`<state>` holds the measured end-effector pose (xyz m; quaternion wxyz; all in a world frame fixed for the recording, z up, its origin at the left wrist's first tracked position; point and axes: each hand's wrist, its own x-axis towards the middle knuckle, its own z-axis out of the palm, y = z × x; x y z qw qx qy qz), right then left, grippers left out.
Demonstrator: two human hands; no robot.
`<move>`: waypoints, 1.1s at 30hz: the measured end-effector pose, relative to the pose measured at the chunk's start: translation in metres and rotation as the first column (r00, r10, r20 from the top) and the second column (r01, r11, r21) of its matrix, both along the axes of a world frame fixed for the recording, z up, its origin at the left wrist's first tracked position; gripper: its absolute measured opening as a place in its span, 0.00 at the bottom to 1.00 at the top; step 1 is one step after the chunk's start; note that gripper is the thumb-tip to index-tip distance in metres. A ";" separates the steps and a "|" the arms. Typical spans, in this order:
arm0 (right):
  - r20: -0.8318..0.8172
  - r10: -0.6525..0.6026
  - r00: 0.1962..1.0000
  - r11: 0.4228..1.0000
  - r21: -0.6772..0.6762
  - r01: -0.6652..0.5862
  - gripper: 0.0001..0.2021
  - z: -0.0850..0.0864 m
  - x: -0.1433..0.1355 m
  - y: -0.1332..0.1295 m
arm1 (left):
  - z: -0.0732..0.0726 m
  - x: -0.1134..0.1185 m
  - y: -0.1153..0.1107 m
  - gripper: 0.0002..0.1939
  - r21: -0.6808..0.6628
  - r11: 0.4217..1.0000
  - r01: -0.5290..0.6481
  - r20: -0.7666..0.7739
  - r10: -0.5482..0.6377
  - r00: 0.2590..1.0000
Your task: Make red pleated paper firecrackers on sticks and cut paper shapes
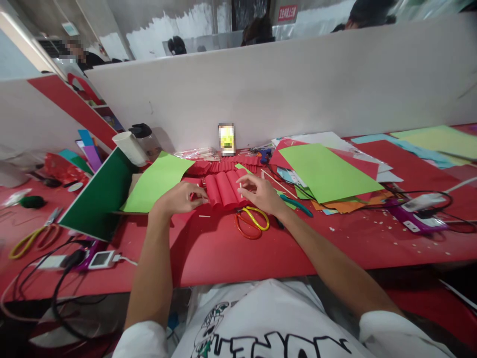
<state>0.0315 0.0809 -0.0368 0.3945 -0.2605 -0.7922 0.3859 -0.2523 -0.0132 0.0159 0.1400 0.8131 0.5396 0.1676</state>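
Note:
A sheet of red paper folded into wide rounded pleats (225, 190) lies on the red table in front of me. My left hand (182, 197) is at its left edge, fingers curled and closed on the paper there. Over the right end of the pleats is my right hand (259, 191), thumb and fingers pinched around a short white stick (240, 187). Another short white stick (204, 216) rests on the table below the paper. Scissors with yellow and red handles (257, 221) lie just under my right hand, blades hidden.
Narrow-pleated red paper (238, 163) lies behind, near a propped phone (227, 139). Green sheets (328, 171) top a paper stack at right; teal-handled pliers (298, 204) lie before it. A dark green board (100, 204) leans at left, near power strips (417, 219) and cables.

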 end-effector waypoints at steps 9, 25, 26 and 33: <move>0.001 0.061 0.998 0.994 -0.089 -0.060 0.12 -0.003 -0.003 -0.004 | 0.001 0.005 -0.002 0.28 -0.020 0.998 -0.065 -0.034 0.064 0.997; -0.115 0.047 0.992 0.999 0.023 -0.045 0.06 0.007 0.000 -0.008 | -0.034 0.041 0.025 0.22 0.303 0.947 -0.104 -0.022 0.116 0.993; -0.133 0.042 0.990 0.999 0.021 -0.040 0.07 0.007 0.000 -0.009 | -0.034 0.042 0.025 0.20 0.327 0.936 -0.133 0.022 0.133 0.991; -0.206 -0.013 0.979 1.000 0.011 0.016 0.08 0.007 0.000 -0.009 | -0.041 0.050 0.028 0.19 0.323 0.910 -0.259 0.165 0.216 0.962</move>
